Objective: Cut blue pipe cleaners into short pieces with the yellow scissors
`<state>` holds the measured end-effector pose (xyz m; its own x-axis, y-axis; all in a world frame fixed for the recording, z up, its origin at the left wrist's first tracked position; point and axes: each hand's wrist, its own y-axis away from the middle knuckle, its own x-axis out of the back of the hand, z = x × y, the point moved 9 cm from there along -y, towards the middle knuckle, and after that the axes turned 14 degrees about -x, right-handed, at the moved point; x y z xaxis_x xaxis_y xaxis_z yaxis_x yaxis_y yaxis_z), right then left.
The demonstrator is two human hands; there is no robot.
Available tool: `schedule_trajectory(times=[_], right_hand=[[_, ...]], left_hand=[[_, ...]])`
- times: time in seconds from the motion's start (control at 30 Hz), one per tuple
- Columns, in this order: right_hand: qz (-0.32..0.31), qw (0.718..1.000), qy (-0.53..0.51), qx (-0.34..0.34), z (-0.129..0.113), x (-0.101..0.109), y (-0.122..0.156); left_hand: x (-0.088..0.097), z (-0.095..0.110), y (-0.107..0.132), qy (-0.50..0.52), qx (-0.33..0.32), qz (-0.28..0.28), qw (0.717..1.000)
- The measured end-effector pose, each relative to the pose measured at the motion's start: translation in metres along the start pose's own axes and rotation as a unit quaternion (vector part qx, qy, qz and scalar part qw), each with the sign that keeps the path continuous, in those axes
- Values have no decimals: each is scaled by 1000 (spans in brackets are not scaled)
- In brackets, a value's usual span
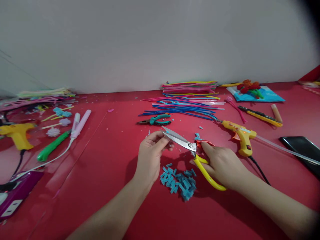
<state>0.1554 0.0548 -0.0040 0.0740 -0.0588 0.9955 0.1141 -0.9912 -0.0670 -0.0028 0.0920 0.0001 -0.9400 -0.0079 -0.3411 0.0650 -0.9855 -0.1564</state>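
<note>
A red table (117,110) fills the whole lower part of the view. Its top is smooth and glossy, and the light from above makes pale reflections on it, mostly on the left half of the table. 1 thin straight seam (96,131) runs across this left half, from the far edge toward the near side. Directly behind the far edge of the table stands a plain light grey wall (150,43). Above the left end of the table, 1 faint thin line (17,68) slants down on it. At the far right end of the table, a red panel (314,74) rises against the wall. The shadows on the table are soft.
</note>
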Motion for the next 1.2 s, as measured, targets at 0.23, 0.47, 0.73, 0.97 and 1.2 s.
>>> schedule_trajectory(times=[0.23, 0.47, 0.73, 0.97, 1.2], right_hand=[[-7, 1000, 5, -2, 1, -2, 0], [6, 1000, 4, 10, 0, -1, 1], [23, 1000, 8, 3, 2, 4, 1], [-17, 992, -110, -57, 11, 4, -7], [-177, 804, -543, -165, 6, -13, -6]], left_hand=[[1, -1, 0, 6, 4, -2, 1000], [0, -1, 1, 6, 10, 0, 1000], [0, 1, -1, -2, 7, 1, 1000], [-5, -6, 1, -8, 23, -29, 999], [-44, -39, 36, 32, 211, -196, 957]])
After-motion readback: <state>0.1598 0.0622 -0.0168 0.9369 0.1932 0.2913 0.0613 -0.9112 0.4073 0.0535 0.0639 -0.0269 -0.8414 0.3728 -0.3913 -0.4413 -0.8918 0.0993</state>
